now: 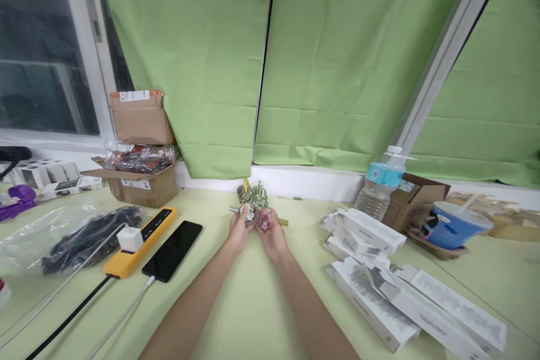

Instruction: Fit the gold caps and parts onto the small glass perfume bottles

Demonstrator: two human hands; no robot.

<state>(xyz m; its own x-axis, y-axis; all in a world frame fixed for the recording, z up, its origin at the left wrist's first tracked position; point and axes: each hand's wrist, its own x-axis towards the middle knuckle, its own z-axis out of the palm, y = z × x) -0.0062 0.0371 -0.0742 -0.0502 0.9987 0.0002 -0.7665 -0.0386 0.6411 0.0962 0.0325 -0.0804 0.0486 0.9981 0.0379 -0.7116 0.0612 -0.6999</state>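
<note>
Left hand (238, 233): closed on a white-patched clear piece (250, 215); I hold it to the right of the phone (172, 250);
Right hand (275, 238): closed on a red-patched clear piece (265, 219); farther right of the phone;
Greenish cluster (260, 198): just beyond my grip, right of the phone and farther from me than it; slightly nearer my left;
Long axis: too small to tell for either held piece.

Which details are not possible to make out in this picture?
Head view: underside of the reddish item, hidden by the right hand.
Head view: far end of the black cable, cut off by the bottom edge.
Head view: print on the white boxes, too small and blurred.
</note>
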